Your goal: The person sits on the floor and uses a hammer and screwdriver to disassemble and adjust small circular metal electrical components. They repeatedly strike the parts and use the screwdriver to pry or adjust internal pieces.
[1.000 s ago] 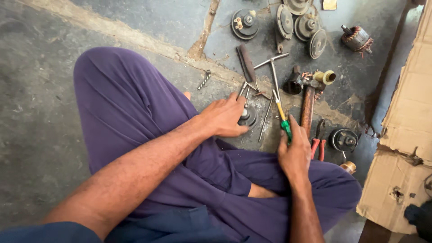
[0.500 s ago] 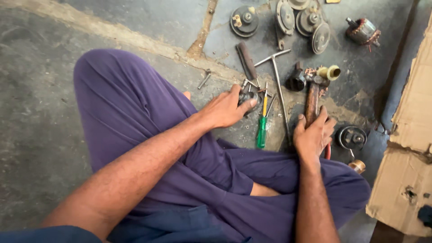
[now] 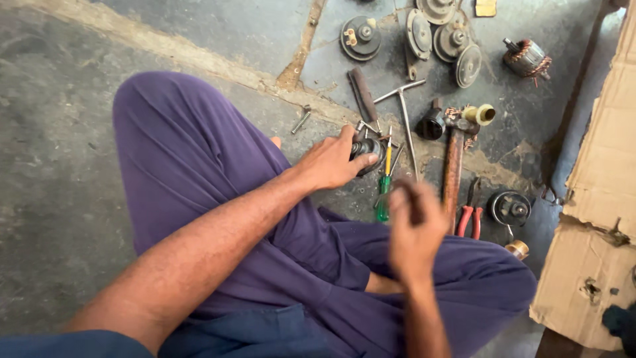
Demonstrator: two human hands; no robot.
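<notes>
1. Curled around a small round dark metal motor part (image 3: 366, 151), the left hand (image 3: 331, 162) keeps a closed grip on it, thumb on the near side and fingers over the top, holding it low over the concrete floor (image 3: 53, 166) just past the person's purple-trousered knee (image 3: 172, 146).
2. Being round and half hidden by the fingers, the part shows no clear long axis; which way its face points cannot be told.
3. Raised above the lap, the right hand (image 3: 414, 229) is blurred; its fingers are bent, and whether its grip holds anything cannot be told.
4. Just beside the part lies a green-handled screwdriver (image 3: 384, 192), its long axis running away from the person, handle nearest, tip pointing up the picture.
5. Right of it lie a T-shaped wrench (image 3: 405, 122), a hammer with a wooden handle (image 3: 454, 169) and red-handled pliers (image 3: 470, 215).
6. Farther off sit several round motor covers (image 3: 361, 38), a copper-wound armature (image 3: 527, 58) and, at the right edge, torn cardboard (image 3: 596, 199).
</notes>
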